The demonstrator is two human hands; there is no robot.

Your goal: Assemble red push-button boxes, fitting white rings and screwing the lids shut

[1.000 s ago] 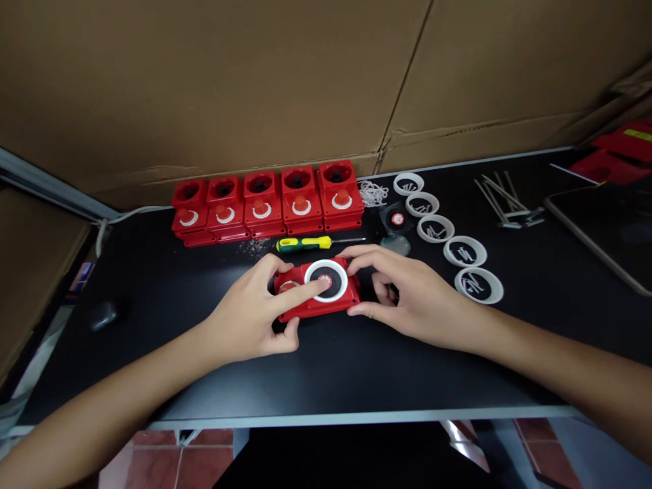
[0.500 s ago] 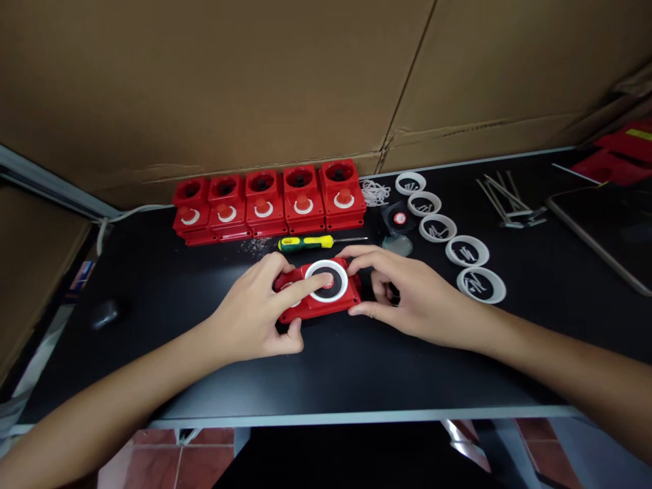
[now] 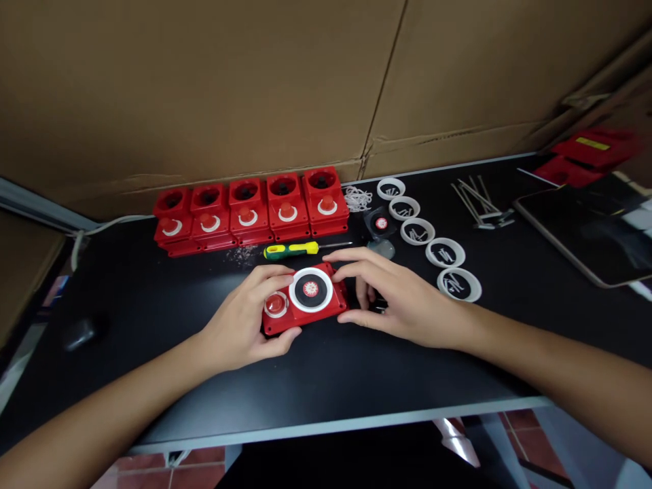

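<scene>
A red plastic alarm box (image 3: 301, 319) lies face up on the black table between my hands. Set in its face are a white ring (image 3: 329, 291), a black disc (image 3: 311, 301) with a red-and-white label, and a small red dome (image 3: 275, 303). My left hand (image 3: 239, 314) grips the box's left end, fingers on the far side and thumb at the near edge. At the right end, my right hand (image 3: 407, 299) curls round the box, thumb near the front corner. Its lower fingers are partly hidden. Behind the box lies a green-and-yellow screwdriver (image 3: 291, 250).
Several similar red boxes (image 3: 248, 227) stand in a row at the back. White ring-shaped dishes (image 3: 459, 285) with screws form a line at the right. White cords (image 3: 358, 199), a black speaker disc (image 3: 375, 221), metal rods (image 3: 479, 202) and a dark tablet-like panel (image 3: 585, 231) lie around.
My left index finger has lifted off the black disc and drawn back to the box's left end, uncovering the label and red dome. The camera view has shifted slightly right.
</scene>
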